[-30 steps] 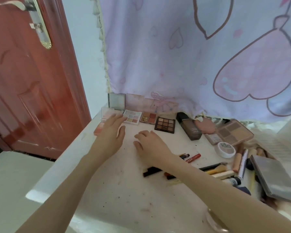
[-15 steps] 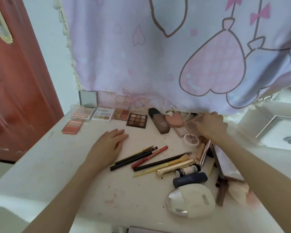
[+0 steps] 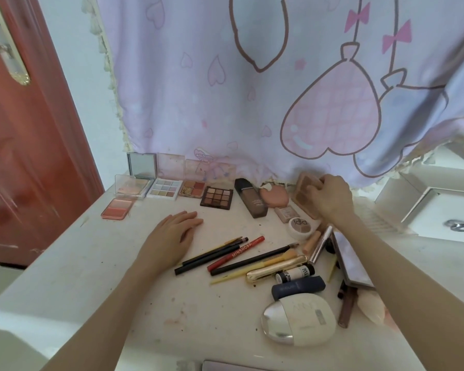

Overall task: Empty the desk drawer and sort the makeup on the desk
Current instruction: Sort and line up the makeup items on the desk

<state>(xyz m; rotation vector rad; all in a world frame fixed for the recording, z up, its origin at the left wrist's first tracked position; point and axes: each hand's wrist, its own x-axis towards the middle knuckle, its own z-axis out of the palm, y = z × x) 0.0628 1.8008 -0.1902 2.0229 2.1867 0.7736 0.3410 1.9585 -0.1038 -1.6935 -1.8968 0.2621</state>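
Legibly, a red pencil [image 3: 236, 253] on the table [image 3: 97, 263] reads "MINSHZEE"; a round pot [image 3: 300, 225] reads "idla". Right hand [image 3: 330, 200] grasps a tan palette [image 3: 304, 187] at the table's rear. Left hand [image 3: 172, 236] lies flat, grip released.

Six palettes [image 3: 216, 197] are counted along the desk's [image 3: 91, 263] back edge, four pencils [image 3: 209, 259] at its middle, two hands [image 3: 172, 236].
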